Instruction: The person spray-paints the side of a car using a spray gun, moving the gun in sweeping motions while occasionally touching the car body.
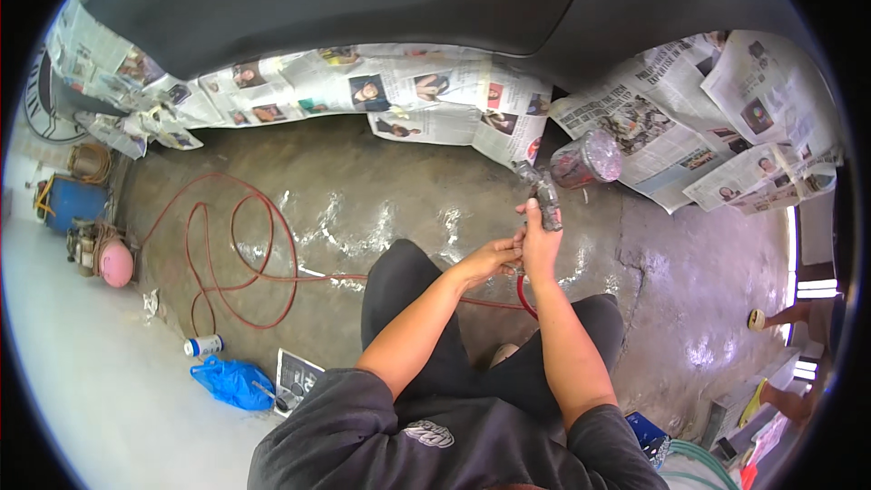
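Observation:
My right hand (pixel 542 243) is wrapped round the handle of a spray gun (pixel 547 192), holding it up in front of my knees. A cloudy, paint-smeared cup (pixel 585 160) is at the gun's far end, close to the newspaper. At the bottom of the handle, the fingers of my left hand (pixel 490 259) are closed beside a small metal fitting; exactly what they pinch is hidden. A red air hose (pixel 523 294) runs down from there and away to the left across the floor.
Above hangs a dark grey car body panel (pixel 363 0), its lower edge masked with newspaper (pixel 435 91). Left are looped hose, a compressor with a pink tank (pixel 116 263), a blue drum (pixel 74 202), a can (pixel 203 346) and a blue bag (pixel 231 383). Another person's feet (pixel 758 319) show right.

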The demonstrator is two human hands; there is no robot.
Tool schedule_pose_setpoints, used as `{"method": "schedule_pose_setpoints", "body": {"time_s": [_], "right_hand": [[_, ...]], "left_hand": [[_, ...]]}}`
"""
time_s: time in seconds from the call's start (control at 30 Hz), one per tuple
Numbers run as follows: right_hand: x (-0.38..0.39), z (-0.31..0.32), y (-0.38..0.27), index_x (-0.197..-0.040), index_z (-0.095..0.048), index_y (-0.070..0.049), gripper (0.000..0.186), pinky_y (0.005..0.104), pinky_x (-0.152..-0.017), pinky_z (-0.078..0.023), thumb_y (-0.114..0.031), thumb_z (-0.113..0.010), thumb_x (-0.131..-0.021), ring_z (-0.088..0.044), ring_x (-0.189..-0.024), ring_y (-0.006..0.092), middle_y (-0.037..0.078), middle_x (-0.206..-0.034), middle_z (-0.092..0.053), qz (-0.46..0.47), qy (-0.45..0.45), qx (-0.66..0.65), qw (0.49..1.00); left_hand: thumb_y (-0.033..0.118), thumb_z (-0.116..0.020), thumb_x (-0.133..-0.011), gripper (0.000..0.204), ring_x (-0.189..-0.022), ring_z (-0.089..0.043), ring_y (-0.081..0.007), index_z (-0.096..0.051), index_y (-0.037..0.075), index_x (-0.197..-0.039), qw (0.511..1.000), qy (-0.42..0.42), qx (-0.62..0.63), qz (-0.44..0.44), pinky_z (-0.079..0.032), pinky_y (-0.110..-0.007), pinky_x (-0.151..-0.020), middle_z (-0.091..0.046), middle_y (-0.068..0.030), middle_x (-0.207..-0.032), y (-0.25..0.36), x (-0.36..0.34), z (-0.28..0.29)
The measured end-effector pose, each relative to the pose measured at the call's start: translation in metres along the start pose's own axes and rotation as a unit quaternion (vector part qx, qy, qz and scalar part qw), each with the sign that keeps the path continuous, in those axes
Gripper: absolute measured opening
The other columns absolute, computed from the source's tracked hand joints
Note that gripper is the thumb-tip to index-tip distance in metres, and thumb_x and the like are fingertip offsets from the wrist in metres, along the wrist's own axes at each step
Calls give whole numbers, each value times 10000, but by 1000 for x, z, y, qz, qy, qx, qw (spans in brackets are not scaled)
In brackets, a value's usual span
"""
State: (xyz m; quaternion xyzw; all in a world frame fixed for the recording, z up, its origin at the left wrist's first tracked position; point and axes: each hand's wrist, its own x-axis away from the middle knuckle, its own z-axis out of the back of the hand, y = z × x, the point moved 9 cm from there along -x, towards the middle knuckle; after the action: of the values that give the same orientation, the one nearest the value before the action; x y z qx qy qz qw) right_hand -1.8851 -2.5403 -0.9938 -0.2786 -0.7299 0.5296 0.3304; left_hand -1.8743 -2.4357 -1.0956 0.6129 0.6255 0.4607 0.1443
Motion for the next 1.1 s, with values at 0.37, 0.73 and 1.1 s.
{"method": "schedule_pose_setpoints", "body": {"time_s": [0.37,0.73,1.1], "right_hand": [[2,4,5,-1125,-556,-34,280,256,-420,-391,-271,-657,-1014,-525,-501,82,66,-953,-681,-4,1,9,1000],[6,7,-4,-1132,-567,-31,283,253,-477,-405,-273,-656,-1014,-531,-530,83,54,-946,-689,19,2,40,999],[12,9,-3,-1115,-591,-45,261,254,-475,-405,-270,-662,-1002,-535,-513,82,44,-934,-697,27,-19,66,997]], "left_hand": [[374,-615,-1035,311,-1054,-583,-83,-643,142,-1241,1000,-6,-6,-22,-464,-297,-904,-653,34,-1150,-2,-3,-1],[300,-653,-1004,313,-1004,-630,-126,-646,91,-1237,989,115,-9,-89,-509,-318,-859,-676,-1,-1106,16,-9,24],[30,-534,-891,988,-667,-653,-187,143,45,-1611,718,525,-281,-360,-547,-316,-600,-686,-142,-877,469,157,233]]}}
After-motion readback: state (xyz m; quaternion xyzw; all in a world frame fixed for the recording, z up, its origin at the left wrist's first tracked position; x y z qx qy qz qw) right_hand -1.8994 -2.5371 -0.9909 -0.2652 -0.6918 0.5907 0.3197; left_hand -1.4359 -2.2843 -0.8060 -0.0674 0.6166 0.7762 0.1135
